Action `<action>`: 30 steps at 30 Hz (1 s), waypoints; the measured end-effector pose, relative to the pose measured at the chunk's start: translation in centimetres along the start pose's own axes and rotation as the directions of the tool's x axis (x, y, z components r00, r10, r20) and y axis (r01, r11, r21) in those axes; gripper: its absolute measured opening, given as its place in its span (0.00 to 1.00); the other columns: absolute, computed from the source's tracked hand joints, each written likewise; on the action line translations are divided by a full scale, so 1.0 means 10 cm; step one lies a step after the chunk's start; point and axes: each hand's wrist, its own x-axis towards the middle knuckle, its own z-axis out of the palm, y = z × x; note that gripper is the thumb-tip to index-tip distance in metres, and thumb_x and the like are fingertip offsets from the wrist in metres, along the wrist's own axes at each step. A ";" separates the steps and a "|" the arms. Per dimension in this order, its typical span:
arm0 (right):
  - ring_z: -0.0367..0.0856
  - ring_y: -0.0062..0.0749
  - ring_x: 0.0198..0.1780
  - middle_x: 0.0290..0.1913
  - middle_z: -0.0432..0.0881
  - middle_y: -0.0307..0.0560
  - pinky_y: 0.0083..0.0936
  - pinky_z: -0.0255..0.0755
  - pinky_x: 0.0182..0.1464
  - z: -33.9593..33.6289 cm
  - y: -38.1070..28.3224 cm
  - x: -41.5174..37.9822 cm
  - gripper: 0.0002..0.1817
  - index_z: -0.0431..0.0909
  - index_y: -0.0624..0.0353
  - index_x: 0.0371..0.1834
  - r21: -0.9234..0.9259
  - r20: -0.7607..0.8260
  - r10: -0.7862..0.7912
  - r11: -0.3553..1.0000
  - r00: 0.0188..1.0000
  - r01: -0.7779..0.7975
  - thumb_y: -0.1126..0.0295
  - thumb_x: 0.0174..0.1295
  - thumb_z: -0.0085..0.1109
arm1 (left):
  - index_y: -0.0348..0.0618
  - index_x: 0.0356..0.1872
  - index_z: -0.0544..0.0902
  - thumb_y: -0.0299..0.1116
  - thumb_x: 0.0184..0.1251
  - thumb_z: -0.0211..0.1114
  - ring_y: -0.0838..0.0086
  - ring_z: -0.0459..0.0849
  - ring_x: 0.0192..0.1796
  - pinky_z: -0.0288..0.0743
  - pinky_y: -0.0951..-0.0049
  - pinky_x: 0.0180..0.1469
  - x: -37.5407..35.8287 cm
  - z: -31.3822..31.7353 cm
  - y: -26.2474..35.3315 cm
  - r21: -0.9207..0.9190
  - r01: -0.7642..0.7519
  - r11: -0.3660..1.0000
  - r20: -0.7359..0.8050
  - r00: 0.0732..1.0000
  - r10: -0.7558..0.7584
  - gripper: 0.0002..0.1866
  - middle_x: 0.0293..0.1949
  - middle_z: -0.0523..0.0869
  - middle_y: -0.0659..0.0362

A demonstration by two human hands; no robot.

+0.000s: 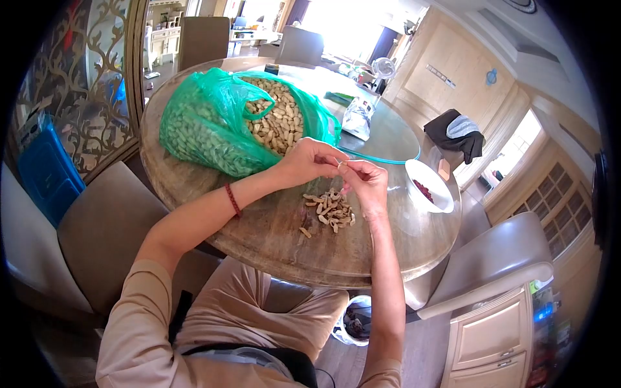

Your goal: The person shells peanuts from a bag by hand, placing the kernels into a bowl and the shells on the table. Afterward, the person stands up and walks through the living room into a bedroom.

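- Near the table's (284, 260) front edge, left hand (305, 160) and right hand (369, 185) are pinching a small pale piece (341, 164).
- Working over the shell pile (332, 211) is probably containing scraps.

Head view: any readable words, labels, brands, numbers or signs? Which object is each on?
No readable text anywhere.
Green translucent plastic bag: no print seen.
White round bowl: none seen.
Silver-and-white plastic packet: any print too small and blurred.
Pale rectangular strip on the wall: any markings too small.
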 end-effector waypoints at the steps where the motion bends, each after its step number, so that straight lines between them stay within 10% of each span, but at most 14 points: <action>1: 0.72 0.15 0.18 0.22 0.79 0.40 0.14 0.69 0.19 0.00 -0.02 0.00 0.04 0.80 0.67 0.30 -0.018 -0.010 -0.001 1.000 1.000 0.001 0.77 0.53 0.62 | 0.40 0.44 0.82 0.21 0.52 0.65 0.86 0.79 0.33 0.73 0.84 0.37 0.00 0.00 0.01 -0.028 0.023 0.999 0.021 1.000 -0.022 0.15 0.31 0.85 0.61; 9: 0.68 0.12 0.15 0.16 0.76 0.37 0.12 0.59 0.15 -0.01 -0.02 -0.01 0.05 0.76 0.63 0.20 -0.047 -0.006 0.019 0.999 1.000 -0.019 0.76 0.51 0.61 | 0.40 0.44 0.82 0.21 0.52 0.65 0.87 0.79 0.30 0.74 0.84 0.34 -0.02 0.03 -0.04 -0.139 0.021 0.990 0.095 0.995 -0.007 0.16 0.29 0.85 0.61; 30: 0.79 0.22 0.23 0.25 0.81 0.45 0.17 0.76 0.24 0.03 0.07 -0.01 0.10 0.81 0.68 0.32 -0.009 0.007 0.112 0.994 0.994 -0.112 0.69 0.57 0.61 | 0.34 0.34 0.83 0.23 0.52 0.66 0.81 0.81 0.23 0.75 0.83 0.25 -0.03 0.04 -0.07 -0.140 0.151 0.978 -0.068 0.984 -0.162 0.07 0.24 0.84 0.58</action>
